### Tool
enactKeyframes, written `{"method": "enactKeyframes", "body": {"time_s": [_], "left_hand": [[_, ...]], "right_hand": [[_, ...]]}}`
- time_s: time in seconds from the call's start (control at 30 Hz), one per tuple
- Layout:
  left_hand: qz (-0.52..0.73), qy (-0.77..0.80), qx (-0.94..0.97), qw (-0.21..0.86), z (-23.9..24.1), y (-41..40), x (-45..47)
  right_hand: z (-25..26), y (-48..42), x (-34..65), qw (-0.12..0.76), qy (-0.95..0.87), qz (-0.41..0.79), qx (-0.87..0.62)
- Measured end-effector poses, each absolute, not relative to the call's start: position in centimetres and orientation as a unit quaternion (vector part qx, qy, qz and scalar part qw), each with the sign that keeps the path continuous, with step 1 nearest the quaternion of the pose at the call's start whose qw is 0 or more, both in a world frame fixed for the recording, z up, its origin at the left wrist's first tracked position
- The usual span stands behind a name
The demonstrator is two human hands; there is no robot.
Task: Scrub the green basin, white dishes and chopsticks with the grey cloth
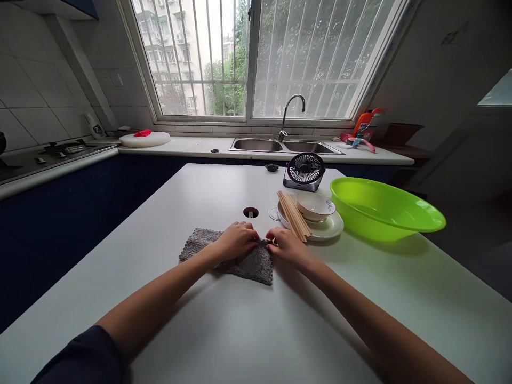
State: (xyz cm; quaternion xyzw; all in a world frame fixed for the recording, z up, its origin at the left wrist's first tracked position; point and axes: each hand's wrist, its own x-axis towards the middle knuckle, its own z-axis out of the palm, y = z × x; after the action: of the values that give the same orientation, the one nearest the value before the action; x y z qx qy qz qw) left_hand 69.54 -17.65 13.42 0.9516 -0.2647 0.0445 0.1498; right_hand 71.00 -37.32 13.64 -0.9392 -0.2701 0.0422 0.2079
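Observation:
A grey fluffy cloth (200, 242) lies flat on the white table (224, 330) in front of me. My left hand (237, 240) rests on the cloth's middle with its fingers curled and pinching the far edge. My right hand (285, 246) meets it at the cloth's right edge, fingers bent and gripping the fabric there. Both hands nearly touch each other. Just to the right of my right hand stands a white plate (330, 229) with a small bowl (316, 205) and a bundle of wooden chopsticks (294, 216) on it.
A lime green basin (384, 208) sits right of the plate, a small black desk fan (304, 170) behind it. The table has a round hole (250, 212). The far counter holds a double sink (284, 145) with tap, a white cutting board (144, 140) and a stove (52, 154).

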Motion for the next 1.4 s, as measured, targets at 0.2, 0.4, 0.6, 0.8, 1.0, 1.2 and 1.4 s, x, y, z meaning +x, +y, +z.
{"method": "enactKeyframes", "body": {"time_s": [0.2,0.4,0.6,0.8,1.0,1.2,1.4], "left_hand": [[0.077,-0.263,0.947,0.169,12.4,-17.8,69.1],[0.101,-0.209,0.952,0.197,11.6,-18.5,69.3],[0.112,-0.173,0.954,0.219,11.2,-19.0,69.8],[0.115,-0.151,0.956,0.225,10.7,-19.1,69.9],[0.107,-0.157,0.958,0.216,10.6,-19.5,69.7],[0.095,-0.165,0.949,0.252,11.7,-19.0,69.3],[0.072,-0.165,0.921,0.346,13.6,-17.1,69.6]], "right_hand": [[14.2,-37.2,70.9,0.182,-0.274,0.053,-0.943],[14.4,-37.0,70.9,0.152,-0.276,0.052,-0.947],[14.4,-36.5,71.2,0.13,-0.267,0.036,-0.954],[13.9,-36.0,71.3,0.106,-0.256,0.02,-0.961],[13.5,-36.3,71.2,0.108,-0.264,0.012,-0.958],[14.1,-36.0,70.9,0.152,-0.266,-0.002,-0.952],[15.5,-36.4,71.3,0.365,-0.243,0.013,-0.899]]}}
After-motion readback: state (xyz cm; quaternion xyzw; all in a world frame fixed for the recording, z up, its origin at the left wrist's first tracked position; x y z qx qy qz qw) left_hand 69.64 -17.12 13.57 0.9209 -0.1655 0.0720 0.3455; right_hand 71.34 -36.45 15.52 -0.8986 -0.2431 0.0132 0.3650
